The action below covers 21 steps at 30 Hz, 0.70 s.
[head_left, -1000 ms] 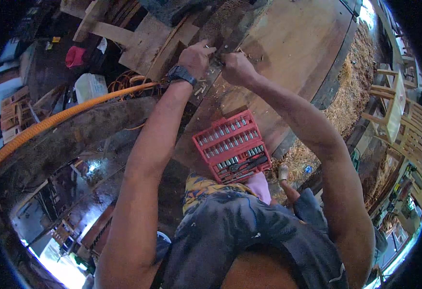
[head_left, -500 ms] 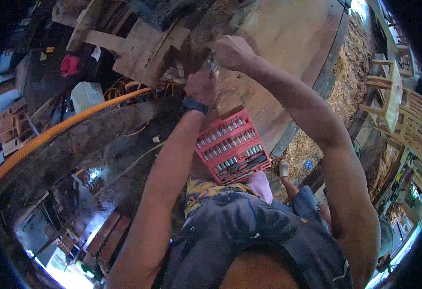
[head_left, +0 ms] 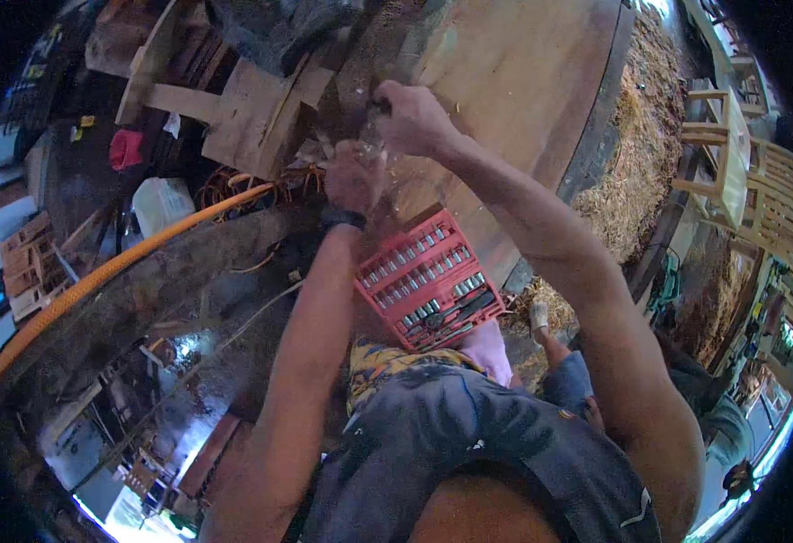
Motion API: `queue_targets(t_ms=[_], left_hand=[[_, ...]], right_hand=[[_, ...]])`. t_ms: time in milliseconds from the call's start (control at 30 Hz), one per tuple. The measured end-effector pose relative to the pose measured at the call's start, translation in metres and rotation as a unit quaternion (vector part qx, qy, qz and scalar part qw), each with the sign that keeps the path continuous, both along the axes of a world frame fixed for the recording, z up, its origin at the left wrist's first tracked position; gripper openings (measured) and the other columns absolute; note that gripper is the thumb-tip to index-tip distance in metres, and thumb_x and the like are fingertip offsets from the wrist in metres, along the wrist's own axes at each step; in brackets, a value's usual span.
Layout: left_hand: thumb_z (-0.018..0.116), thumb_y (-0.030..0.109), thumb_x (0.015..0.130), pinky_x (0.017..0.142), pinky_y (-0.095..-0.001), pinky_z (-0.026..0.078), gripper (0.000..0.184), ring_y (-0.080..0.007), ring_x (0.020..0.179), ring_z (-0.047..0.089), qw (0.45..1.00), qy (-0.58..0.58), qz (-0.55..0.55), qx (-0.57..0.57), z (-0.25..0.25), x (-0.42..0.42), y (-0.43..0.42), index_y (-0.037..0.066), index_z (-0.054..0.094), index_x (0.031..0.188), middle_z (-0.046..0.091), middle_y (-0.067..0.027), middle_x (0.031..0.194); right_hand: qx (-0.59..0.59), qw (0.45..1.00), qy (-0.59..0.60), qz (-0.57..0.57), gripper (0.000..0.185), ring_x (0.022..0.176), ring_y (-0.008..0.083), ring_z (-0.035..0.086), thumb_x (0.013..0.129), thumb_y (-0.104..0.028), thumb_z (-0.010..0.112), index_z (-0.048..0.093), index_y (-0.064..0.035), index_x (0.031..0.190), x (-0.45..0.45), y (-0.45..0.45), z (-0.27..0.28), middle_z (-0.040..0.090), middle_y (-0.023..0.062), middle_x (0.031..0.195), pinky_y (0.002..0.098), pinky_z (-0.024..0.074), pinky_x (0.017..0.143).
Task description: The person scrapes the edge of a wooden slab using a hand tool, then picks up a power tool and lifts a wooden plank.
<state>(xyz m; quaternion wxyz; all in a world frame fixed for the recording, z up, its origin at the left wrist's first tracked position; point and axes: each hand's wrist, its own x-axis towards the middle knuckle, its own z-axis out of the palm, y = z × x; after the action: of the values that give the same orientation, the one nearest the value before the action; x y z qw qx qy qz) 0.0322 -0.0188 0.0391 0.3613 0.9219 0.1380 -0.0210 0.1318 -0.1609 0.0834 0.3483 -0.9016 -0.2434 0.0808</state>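
Observation:
My left hand (head_left: 356, 176), with a dark band at the wrist, is raised over the near end of the wooden table. It looks closed around something small and shiny, too blurred to name. Just beyond and to its right, my right hand (head_left: 413, 118) is curled in a fist; a small dark bit shows at its fingers, its kind unclear. Close to my body below both hands lies an open red socket set case (head_left: 428, 279), holding rows of silver sockets and a dark-handled tool. Neither hand touches the case.
A brown wooden tabletop (head_left: 514, 81) stretches away. Wood shavings (head_left: 627, 172) are heaped along its right. An orange hose (head_left: 134, 258) crosses at left, near a whitish container (head_left: 163, 206) and wooden pieces (head_left: 251, 113). Another person's leg (head_left: 555, 348) shows beside the case.
My hands have drawn apart a little, the left moving left and down, the right slightly left and down. The shiny metal piece between them is less visible now. The case stays open.

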Motion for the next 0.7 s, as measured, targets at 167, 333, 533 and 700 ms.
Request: queue_targets(t_ms=[167,333,533,700], left_hand=[[0.068,0.058,0.072,0.087,-0.0436,0.05,0.066,-0.0374,0.116,0.053,0.965,0.041,-0.116,0.231,-0.011,0.044,0.0,0.001,0.062,0.106,0.051,-0.0261,0.129],[0.07,0.056,0.068,0.085,-0.0462,0.05,0.066,-0.0387,0.105,0.06,0.963,0.077,-0.146,0.213,-0.015,0.066,0.003,0.0,0.062,0.103,0.06,-0.0264,0.113],[0.072,0.053,0.066,0.081,-0.0485,0.051,0.065,-0.0412,0.094,0.063,0.973,0.052,-0.134,0.178,-0.032,0.064,0.007,-0.002,0.062,0.101,0.065,-0.0257,0.096],[0.075,0.046,0.067,0.077,-0.0505,0.05,0.062,-0.044,0.091,0.062,0.994,0.023,-0.081,0.072,-0.047,0.059,0.007,-0.003,0.058,0.099,0.065,-0.0274,0.094]], right_hand=[[0.25,0.906,0.281,-0.196,0.029,0.075,0.0316,0.064,0.076,-0.023,0.064,0.062,0.0019,0.092,-0.03,-0.041,0.034,0.064,0.0172,0.08,0.0402,0.0501,0.067],[0.253,0.933,0.218,-0.133,0.035,0.069,0.0252,0.065,0.074,-0.026,0.069,0.063,0.0019,0.093,-0.041,-0.049,-0.013,0.064,0.0198,0.077,0.0398,0.0514,0.063],[0.048,0.986,0.103,-0.123,0.036,0.079,0.0365,0.066,0.072,-0.03,0.07,0.067,-0.0043,0.097,-0.03,-0.039,-0.053,0.066,0.0232,0.084,0.0448,0.0528,0.071],[0.11,0.967,0.105,-0.204,0.031,0.084,0.0385,0.065,0.076,-0.029,0.065,0.067,-0.0067,0.098,-0.032,-0.018,-0.035,0.066,0.022,0.087,0.0472,0.0515,0.075]])
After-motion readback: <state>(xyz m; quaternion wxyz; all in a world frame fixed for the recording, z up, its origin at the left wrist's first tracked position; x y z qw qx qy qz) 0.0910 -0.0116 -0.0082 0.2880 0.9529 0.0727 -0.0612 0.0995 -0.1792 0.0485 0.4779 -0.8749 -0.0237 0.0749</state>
